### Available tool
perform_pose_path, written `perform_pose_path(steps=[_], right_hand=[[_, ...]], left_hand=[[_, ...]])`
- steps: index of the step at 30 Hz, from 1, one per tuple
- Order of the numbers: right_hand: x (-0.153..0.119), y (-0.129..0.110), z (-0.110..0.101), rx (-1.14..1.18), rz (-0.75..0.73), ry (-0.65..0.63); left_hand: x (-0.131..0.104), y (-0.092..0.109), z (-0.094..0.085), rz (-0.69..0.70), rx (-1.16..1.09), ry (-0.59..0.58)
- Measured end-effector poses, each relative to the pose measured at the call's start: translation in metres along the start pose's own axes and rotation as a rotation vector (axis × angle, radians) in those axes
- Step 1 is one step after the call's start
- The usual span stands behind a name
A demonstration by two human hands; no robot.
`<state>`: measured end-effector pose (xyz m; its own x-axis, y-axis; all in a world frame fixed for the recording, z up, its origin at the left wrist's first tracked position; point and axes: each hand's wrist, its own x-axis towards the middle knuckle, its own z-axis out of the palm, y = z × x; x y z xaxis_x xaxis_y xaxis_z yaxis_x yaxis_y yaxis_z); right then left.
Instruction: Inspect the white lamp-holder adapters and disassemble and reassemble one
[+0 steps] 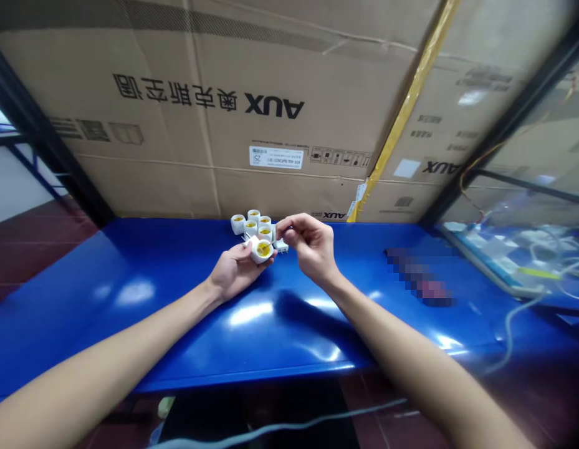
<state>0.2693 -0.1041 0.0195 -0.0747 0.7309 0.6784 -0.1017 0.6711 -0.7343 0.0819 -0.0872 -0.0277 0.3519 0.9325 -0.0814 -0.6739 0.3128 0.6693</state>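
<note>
A small white block with a round yellow face (263,250) is held in my left hand (233,269), its thumb and fingers closed around the sides. Thin metal prongs stick out at the block's left edge. My right hand (312,243) is pinched just right of it, holding a thin stick (272,243) whose end reaches the yellow face. Behind my left hand, several similar white blocks (237,223) with yellow faces stand in a cluster on the blue table (186,337). Another white block (282,247) with pins lies beside the held one.
A large cardboard box (177,156) stands upright along the table's back edge. To the right lies a dark, pixelated object (420,277). A tray (499,259) with white pieces and cables is at the far right. A grey cable (280,427) runs below the front edge.
</note>
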Motion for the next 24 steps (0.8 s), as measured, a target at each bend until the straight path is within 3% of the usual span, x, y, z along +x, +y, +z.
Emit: perform_pose_path(steps=[5, 11, 15, 24], right_hand=[[0.002, -0.006, -0.002, 0.028, 0.038, -0.129], [-0.002, -0.006, 0.020, 0.129, 0.100, 0.106], [-0.003, 0.000, 0.022, 0.097, 0.116, 0.198], [-0.004, -0.004, 0.009, -0.056, -0.014, -0.034]], left_hand=[[0.002, -0.001, -0.003, -0.034, 0.054, -0.072], [0.001, -0.004, 0.004, 0.041, 0.044, -0.064], [0.001, -0.005, 0.004, 0.042, 0.036, -0.030], [0.001, -0.005, 0.004, 0.054, 0.045, -0.041]])
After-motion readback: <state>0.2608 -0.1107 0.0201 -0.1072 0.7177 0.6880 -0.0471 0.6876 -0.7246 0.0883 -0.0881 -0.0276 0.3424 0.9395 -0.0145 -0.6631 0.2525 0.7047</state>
